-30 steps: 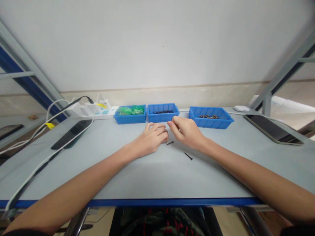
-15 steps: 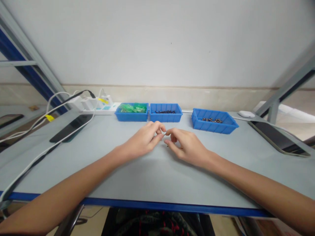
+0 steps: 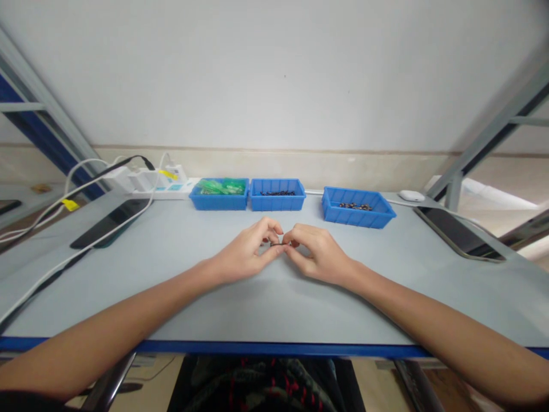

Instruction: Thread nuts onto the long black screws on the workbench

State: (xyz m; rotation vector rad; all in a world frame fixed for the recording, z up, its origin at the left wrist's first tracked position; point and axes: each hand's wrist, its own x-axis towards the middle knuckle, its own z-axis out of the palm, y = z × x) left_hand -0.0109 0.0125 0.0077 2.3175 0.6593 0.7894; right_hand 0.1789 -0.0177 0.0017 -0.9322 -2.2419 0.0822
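Note:
My left hand (image 3: 246, 254) and my right hand (image 3: 321, 253) meet fingertip to fingertip low over the middle of the table. Between them is a small, thin dark piece (image 3: 279, 244), too small to name. The left thumb and fingers close around one end of it, while the right thumb and index finger pinch at the other. Fingers partly cover the piece. Beyond the hands stands a blue bin (image 3: 278, 204) with small dark parts (image 3: 278, 193) inside.
A left blue bin (image 3: 218, 203) holds green plastic bags (image 3: 223, 186); a right one (image 3: 360, 216) holds small brownish metal parts (image 3: 355, 206). Phones (image 3: 114, 222) lie at both sides. A power strip (image 3: 171, 189) with cables is at back left, a white case (image 3: 412, 195) at back right.
My fingertips have come together, and the thin dark piece now shows between them. The whole view has shifted slightly, so the bins appear farther left.

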